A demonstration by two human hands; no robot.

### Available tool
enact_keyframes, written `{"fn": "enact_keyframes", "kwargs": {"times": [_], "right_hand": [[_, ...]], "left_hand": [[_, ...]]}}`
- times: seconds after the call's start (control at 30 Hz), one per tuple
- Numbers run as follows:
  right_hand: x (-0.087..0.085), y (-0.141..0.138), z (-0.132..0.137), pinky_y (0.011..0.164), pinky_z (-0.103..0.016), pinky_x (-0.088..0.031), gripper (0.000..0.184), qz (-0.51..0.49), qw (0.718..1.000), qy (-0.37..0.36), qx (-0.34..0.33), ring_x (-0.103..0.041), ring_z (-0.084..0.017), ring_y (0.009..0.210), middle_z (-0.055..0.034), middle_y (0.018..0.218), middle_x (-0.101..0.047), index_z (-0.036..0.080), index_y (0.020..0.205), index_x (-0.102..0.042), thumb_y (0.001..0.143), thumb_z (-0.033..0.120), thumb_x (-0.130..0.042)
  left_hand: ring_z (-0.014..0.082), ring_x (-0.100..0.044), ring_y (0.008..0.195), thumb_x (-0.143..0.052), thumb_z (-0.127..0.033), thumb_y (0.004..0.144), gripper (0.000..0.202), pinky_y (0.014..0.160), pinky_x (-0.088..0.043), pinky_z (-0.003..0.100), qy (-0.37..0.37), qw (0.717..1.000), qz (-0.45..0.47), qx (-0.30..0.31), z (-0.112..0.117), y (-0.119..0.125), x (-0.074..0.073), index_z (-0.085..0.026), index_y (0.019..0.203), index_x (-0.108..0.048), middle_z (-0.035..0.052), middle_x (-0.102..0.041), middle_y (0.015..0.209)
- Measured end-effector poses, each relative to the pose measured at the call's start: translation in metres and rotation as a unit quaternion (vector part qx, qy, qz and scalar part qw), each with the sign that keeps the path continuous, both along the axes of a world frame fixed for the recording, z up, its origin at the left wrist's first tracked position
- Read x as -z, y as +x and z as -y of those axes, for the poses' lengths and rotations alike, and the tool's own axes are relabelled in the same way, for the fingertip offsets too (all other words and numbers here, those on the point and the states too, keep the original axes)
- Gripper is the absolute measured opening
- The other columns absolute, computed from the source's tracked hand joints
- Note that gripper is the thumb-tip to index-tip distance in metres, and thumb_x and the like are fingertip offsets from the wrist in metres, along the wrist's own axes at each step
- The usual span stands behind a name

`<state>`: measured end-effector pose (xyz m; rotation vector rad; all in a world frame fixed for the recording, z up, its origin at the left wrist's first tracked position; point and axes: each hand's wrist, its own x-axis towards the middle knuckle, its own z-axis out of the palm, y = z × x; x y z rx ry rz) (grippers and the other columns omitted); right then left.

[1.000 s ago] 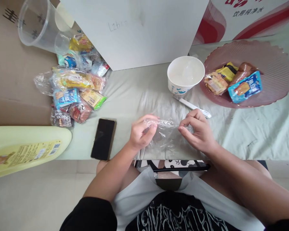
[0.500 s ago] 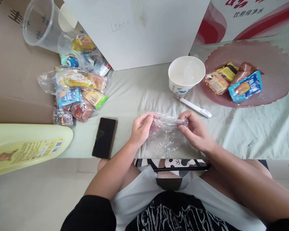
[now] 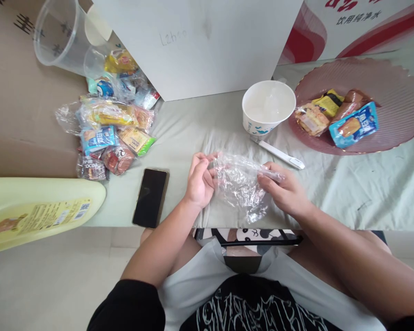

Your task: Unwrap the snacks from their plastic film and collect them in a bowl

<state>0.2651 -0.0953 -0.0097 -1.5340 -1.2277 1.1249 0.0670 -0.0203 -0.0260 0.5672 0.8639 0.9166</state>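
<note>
- Left hand pinches the left edge of a crumpled clear plastic bag between closed fingertips
- Right hand grips the bag's right edge, fingers curled shut on it
- The bag is stretched between both hands, just above the pale green cloth at the table's near edge
- A black phone lies left of the left hand
- A white paper bowl and a white pen-like stick lie beyond the right hand

Mouth of clear bag indistinct; yellow bottle cut off at left.
</note>
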Motion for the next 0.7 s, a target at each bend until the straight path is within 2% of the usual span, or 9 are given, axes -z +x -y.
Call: {"fn": "enact_keyframes", "kwargs": {"times": [0.1,0.17,0.23,0.3,0.37,0.47,0.57,0.63,0.7], "right_hand": [[-0.001,-0.003,0.002,0.043,-0.026,-0.034,0.021,0.001,0.999,-0.032,0.013,-0.046,-0.011,0.043,0.0052,0.050,-0.051,0.024,0.077,-0.053,0.085,0.042,-0.060],[-0.002,-0.005,0.002,0.040,-0.026,-0.032,0.021,-0.003,0.999,-0.051,0.019,-0.044,-0.011,0.039,0.0071,0.045,-0.048,0.025,0.078,-0.052,0.086,0.042,-0.060],[-0.002,-0.004,0.002,0.039,-0.026,-0.031,0.020,-0.021,0.998,-0.052,0.024,-0.044,-0.011,0.038,0.0077,0.044,-0.048,0.025,0.080,-0.051,0.088,0.042,-0.060],[-0.002,-0.003,0.000,0.040,-0.025,-0.032,0.018,-0.049,0.998,-0.045,0.015,-0.045,-0.011,0.038,0.0075,0.045,-0.051,0.025,0.083,-0.050,0.088,0.040,-0.060],[-0.001,-0.002,-0.001,0.040,-0.025,-0.031,0.016,-0.075,0.996,-0.040,-0.003,-0.045,-0.011,0.038,0.0075,0.047,-0.054,0.025,0.086,-0.050,0.088,0.037,-0.061],[0.000,-0.001,-0.001,0.041,-0.024,-0.032,0.012,-0.088,0.996,-0.031,-0.008,-0.044,-0.010,0.040,0.0086,0.049,-0.052,0.024,0.088,-0.052,0.085,0.029,-0.063],[0.004,0.002,0.001,0.048,-0.025,-0.039,0.013,-0.099,0.995,0.000,0.003,-0.050,-0.011,0.050,0.0056,0.060,-0.057,0.024,0.086,-0.057,0.078,0.026,-0.068],[0.008,0.004,0.003,0.052,-0.027,-0.043,0.012,-0.138,0.990,0.010,0.004,-0.054,-0.012,0.055,0.0024,0.066,-0.060,0.023,0.081,-0.061,0.079,0.033,-0.067],[0.009,0.006,0.005,0.054,-0.030,-0.045,0.027,-0.185,0.983,-0.001,-0.003,-0.056,-0.015,0.057,-0.0007,0.066,-0.061,0.023,0.078,-0.064,0.084,0.048,-0.059]], "left_hand": [[0.0245,-0.076,0.085,-0.084,-0.061,0.066,0.060,0.057,-0.060,0.029,-0.051,0.988,0.019,0.142,0.001,0.000,-0.001,-0.021,0.103,-0.059,0.0055,-0.075,0.097],[0.0216,-0.075,0.073,-0.090,-0.052,0.063,0.065,0.054,-0.058,0.027,-0.063,0.971,-0.004,0.233,0.003,0.001,-0.003,-0.019,0.110,-0.060,0.0042,-0.075,0.086],[0.0143,-0.067,0.054,-0.091,-0.042,0.066,0.057,0.046,-0.051,0.022,-0.052,0.957,-0.045,0.282,0.004,0.002,-0.003,-0.018,0.109,-0.061,-0.0016,-0.071,0.068],[0.0095,-0.057,0.040,-0.084,-0.041,0.074,0.044,0.038,-0.041,0.018,-0.031,0.953,-0.083,0.290,0.004,0.001,-0.003,-0.017,0.104,-0.063,-0.0057,-0.063,0.054],[0.0081,-0.051,0.034,-0.079,-0.043,0.079,0.038,0.034,-0.036,0.016,-0.012,0.960,-0.097,0.264,0.002,0.000,-0.002,-0.018,0.103,-0.063,-0.0078,-0.059,0.049],[0.0086,-0.050,0.034,-0.080,-0.042,0.077,0.036,0.033,-0.037,0.017,-0.003,0.971,-0.062,0.233,-0.001,-0.003,0.001,-0.021,0.101,-0.064,-0.0081,-0.060,0.048],[0.0107,-0.055,0.038,-0.084,-0.040,0.071,0.031,0.037,-0.043,0.020,-0.003,0.976,-0.005,0.216,-0.003,-0.005,0.002,-0.019,0.087,-0.068,-0.0051,-0.063,0.052],[0.0121,-0.059,0.044,-0.084,-0.040,0.068,0.029,0.042,-0.047,0.023,0.010,0.979,0.012,0.202,-0.003,-0.006,0.001,-0.018,0.077,-0.068,-0.0026,-0.064,0.057],[0.0144,-0.061,0.052,-0.079,-0.049,0.070,0.033,0.049,-0.050,0.027,0.046,0.978,0.008,0.202,-0.004,-0.009,0.000,-0.017,0.071,-0.069,0.0014,-0.065,0.062]]}}
